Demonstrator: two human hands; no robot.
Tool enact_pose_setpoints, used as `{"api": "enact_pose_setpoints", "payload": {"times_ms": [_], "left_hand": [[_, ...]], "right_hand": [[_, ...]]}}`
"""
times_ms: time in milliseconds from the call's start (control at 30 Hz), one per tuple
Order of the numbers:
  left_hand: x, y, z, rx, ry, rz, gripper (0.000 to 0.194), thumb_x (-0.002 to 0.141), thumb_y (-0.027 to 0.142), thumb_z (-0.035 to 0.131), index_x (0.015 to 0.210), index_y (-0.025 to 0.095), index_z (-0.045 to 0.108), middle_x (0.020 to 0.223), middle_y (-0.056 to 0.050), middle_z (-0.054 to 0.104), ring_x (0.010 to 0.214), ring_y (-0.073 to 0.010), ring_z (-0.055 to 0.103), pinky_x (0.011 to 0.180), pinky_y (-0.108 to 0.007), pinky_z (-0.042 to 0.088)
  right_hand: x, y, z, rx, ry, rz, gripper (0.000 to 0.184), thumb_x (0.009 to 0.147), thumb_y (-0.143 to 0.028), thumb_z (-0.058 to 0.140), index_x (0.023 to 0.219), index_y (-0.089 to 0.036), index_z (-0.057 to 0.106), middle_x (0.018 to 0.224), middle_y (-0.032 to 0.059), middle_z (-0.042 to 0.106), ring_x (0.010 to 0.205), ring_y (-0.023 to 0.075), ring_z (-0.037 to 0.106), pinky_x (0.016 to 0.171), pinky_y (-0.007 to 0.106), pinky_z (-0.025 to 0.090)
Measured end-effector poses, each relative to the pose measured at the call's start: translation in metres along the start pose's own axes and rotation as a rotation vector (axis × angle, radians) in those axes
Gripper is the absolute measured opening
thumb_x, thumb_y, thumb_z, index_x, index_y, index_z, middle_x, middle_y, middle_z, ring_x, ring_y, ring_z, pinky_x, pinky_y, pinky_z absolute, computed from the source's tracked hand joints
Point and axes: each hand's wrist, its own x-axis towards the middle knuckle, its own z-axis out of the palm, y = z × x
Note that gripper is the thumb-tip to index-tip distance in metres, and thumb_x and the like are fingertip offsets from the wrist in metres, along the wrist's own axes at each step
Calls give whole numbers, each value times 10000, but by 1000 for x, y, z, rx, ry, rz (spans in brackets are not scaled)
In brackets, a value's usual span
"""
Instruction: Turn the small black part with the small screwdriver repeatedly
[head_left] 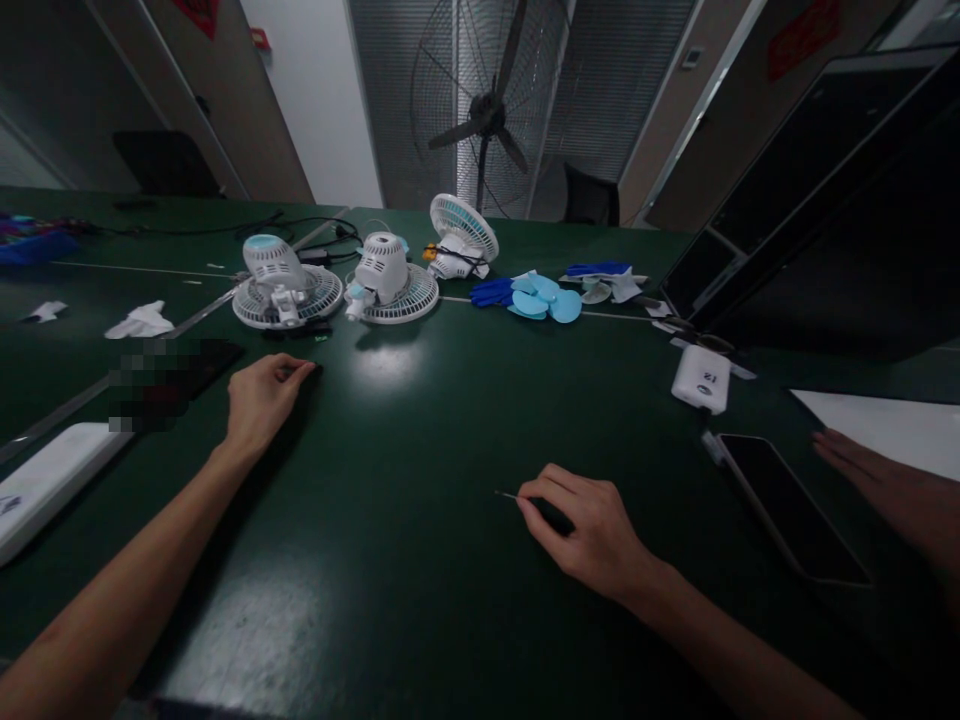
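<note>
My left hand (262,400) is low over the green table, thumb and forefinger pinched together. A small dark thing shows at those fingertips, too small to name. Just beyond it lie two white fan heads, one fan head (287,285) on the left and another fan head (390,280) beside it, both with their grilles down and motor housings up. In my right hand (585,520) is a small screwdriver (507,495); its thin shaft points left and its dark handle is mostly inside my curled fingers.
A third white fan (465,235), light-blue fan blades (546,297) and blue gloves (491,292) lie farther back. Rightward are a white power bank (701,378), a phone (787,510) and another person's hand (885,490) by white paper (892,425). A white case (56,480) lies left.
</note>
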Motion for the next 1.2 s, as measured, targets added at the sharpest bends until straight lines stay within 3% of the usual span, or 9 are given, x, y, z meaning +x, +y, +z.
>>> {"api": "enact_pose_setpoints", "payload": {"times_ms": [233,333,433,500,567,700,767,833,1200], "left_hand": [[-10,12,6,339,9,304,472,1052,416,370,1199,131,717,1183,-134,703,1009,-303,636,809,-363,458],[-9,10,10,378,-2,360,504,1055,393,331,1235,106,704,1203,-173,697,1041,-340,635,866,-417,470],[-7,11,12,238,-13,381,477,1046,407,373,1181,121,731,1194,-162,705,1068,-330,645,895,-414,491],[-15,22,14,55,-45,418,422,1026,428,453,1146,149,746,1188,-136,712,1071,-297,657,921,-390,505],[-33,48,18,-159,-133,473,360,999,439,535,1123,181,753,1158,-107,723,1030,-255,675,920,-358,520],[-93,124,31,-549,-495,673,250,992,376,590,1084,205,747,1100,-75,724,997,-196,671,889,-312,533],[-117,156,35,-650,-607,751,195,975,326,625,1083,201,729,1073,-70,712,994,-187,653,901,-313,521],[-129,173,36,-687,-663,777,164,955,292,653,1076,199,713,1046,-62,698,967,-181,638,879,-309,511],[-126,173,31,-675,-706,765,196,937,216,648,1132,204,663,1089,-60,659,1027,-195,597,916,-335,477]], "right_hand": [[0,-2,-2,-9,4,2,141,999,-224,562,1006,-204,701,890,19,670,703,128,608,637,254,447],[0,-2,-2,-25,11,-2,146,997,-229,560,994,-203,704,879,20,669,694,130,603,632,257,444],[-1,-2,-1,-23,2,5,140,996,-224,564,1003,-203,702,891,21,672,707,130,607,637,254,448],[-1,-1,-1,-7,-6,10,133,997,-220,567,1016,-207,698,901,19,673,714,128,611,646,252,454],[-1,-1,-1,2,-8,10,131,998,-216,567,1021,-211,695,904,16,675,712,126,612,646,251,453],[0,-1,-1,-10,21,5,130,995,-219,568,1016,-206,695,910,25,683,722,132,620,652,257,452],[0,-1,-2,-7,45,5,128,990,-211,569,1015,-202,695,915,30,687,736,136,628,667,260,460],[0,-1,-3,-3,54,7,127,986,-206,568,1000,-199,694,908,33,690,739,138,633,670,262,462],[-3,3,-3,-22,27,9,115,960,-209,585,967,-205,700,878,32,679,707,141,612,652,265,448]]}}
